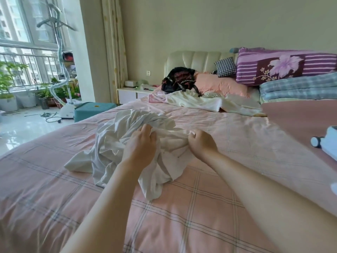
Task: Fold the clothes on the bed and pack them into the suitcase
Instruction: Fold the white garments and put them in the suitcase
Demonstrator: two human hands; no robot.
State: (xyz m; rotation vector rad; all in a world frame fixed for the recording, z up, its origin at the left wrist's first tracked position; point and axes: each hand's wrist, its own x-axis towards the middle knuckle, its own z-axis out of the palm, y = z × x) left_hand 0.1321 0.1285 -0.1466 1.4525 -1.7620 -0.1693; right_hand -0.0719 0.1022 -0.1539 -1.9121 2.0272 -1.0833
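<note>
A crumpled white garment (116, 143) lies in a heap in the middle of the pink checked bed (182, 207). My left hand (141, 145) and my right hand (201, 141) both pinch its upper edge, a short stretch of cloth taut between them. Further back lie a cream and pink garment (197, 102) and a black and red garment (179, 80) near the pillows. At the right edge, a white suitcase corner with a black wheel (326, 143) rests on a pink surface.
Pillows and folded bedding (286, 70) are stacked at the headboard. A teal box (91, 110), a garment steamer (62, 70) and potted plants (11, 84) stand on the floor to the left by the window. A white nightstand (133, 93) is beside the bed.
</note>
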